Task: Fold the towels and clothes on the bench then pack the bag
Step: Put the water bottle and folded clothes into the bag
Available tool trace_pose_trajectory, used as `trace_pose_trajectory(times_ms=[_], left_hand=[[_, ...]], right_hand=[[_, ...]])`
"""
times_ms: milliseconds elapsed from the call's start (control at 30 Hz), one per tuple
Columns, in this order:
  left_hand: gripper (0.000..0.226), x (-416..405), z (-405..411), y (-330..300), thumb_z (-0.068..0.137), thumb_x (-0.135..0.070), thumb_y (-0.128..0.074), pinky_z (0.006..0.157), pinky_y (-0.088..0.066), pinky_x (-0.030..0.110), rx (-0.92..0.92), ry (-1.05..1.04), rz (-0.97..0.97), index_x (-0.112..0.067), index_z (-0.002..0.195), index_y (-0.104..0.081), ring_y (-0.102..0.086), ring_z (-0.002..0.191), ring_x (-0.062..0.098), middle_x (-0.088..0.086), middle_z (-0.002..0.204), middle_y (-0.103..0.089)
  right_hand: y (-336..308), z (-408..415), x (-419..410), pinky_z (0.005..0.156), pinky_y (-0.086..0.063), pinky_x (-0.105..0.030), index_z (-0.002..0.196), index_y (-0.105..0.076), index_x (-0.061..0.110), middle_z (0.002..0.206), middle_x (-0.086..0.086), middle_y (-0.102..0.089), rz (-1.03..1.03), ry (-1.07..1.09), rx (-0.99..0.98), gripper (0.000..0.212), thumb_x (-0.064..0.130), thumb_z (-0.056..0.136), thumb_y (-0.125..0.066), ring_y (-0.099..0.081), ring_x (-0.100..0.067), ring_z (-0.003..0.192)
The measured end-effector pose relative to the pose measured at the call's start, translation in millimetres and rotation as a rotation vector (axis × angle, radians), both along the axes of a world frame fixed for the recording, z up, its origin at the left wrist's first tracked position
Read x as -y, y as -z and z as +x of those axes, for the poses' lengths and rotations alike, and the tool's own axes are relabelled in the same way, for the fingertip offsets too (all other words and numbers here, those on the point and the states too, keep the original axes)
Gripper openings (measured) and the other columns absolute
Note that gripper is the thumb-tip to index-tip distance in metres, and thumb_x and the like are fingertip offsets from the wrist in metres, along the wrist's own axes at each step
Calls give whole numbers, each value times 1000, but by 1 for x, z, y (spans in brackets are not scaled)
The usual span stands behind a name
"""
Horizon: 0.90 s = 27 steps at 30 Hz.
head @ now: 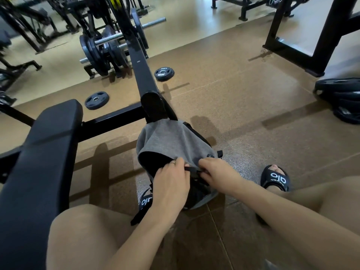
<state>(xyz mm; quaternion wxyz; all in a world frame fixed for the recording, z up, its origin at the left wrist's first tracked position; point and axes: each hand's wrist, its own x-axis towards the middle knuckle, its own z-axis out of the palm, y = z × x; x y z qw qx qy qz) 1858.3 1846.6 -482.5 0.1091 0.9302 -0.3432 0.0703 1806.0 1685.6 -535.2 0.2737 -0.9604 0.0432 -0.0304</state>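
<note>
The padded black table (44, 152) is walling off the left side, its black steel crossbar (113, 119) and long black rail (140, 71) running just behind the grey fabric bag (165, 141). Open brown speckled floor (243, 117) is lying free to the right, until black weight plates (342, 98), seemingly stacked, are blocking the far right.

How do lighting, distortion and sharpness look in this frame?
Head view: wide-angle bending curves the black padded bench and black steel beam; soft shadows fall toward the camera on the brown speckled floor; the frame edges look softer.
</note>
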Motion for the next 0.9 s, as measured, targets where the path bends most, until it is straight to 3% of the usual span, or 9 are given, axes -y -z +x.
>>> trace_pose_trajectory(times_ms=[200, 300, 433, 567, 667, 767, 900], left_hand=[[26, -25, 23, -8, 106, -31, -43, 52, -36, 29, -253, -242, -287, -23, 82, -46, -54, 62, 12, -1, 77, -54], [33, -36, 33, -11, 107, -32, -41, 52, -34, 31, -312, -318, -369, -25, 75, -43, -52, 60, 16, 2, 72, -53], [33, -44, 44, -9, 106, -31, -44, 57, -34, 31, -369, -374, -440, -13, 79, -52, -54, 67, 14, 6, 76, -57], [35, -41, 37, -11, 106, -32, -44, 54, -34, 31, -307, -281, -426, -16, 76, -46, -49, 60, 15, 4, 69, -50], [32, -35, 28, -14, 105, -32, -45, 54, -32, 30, -202, -186, -365, -16, 77, -43, -44, 59, 15, -1, 69, -43], [25, -32, 25, -17, 104, -30, -48, 58, -35, 28, -111, -127, -327, -18, 82, -46, -45, 65, 12, -5, 75, -45], [17, -29, 25, -16, 104, -28, -49, 64, -41, 27, -71, -88, -299, -20, 89, -51, -48, 72, 12, -5, 84, -51]], right_hand=[[-15, -15, 13, 62, -44, -39, 77, -42, 21, 76, 5, -49, 39, 95, 21, 22, 18, 86, -63, -53, -23, 71], [-20, -18, 19, 62, -43, -37, 78, -46, 21, 77, 5, -52, 62, 173, 15, 21, 18, 87, -64, -50, -19, 69], [-22, -18, 15, 62, -47, -38, 80, -49, 18, 78, 2, -59, 58, 177, -79, 17, 20, 89, -64, -56, -20, 71], [-27, -9, 14, 63, -47, -41, 85, -46, 16, 83, -1, -55, 10, 169, -135, 13, 18, 87, -59, -58, -29, 77], [-36, 2, -3, 58, -42, -38, 112, -44, 19, 105, 1, -46, -123, 102, 37, 29, 24, 86, -58, -57, -30, 79], [-51, 17, -28, 52, -47, -35, 130, -45, 21, 116, 2, -45, -125, 16, 265, 48, 31, 86, -61, -53, -18, 75], [-54, 42, -41, 66, -45, -33, 114, -60, 17, 103, -1, -53, -219, -124, 414, 28, 28, 89, -61, -51, -18, 82]])
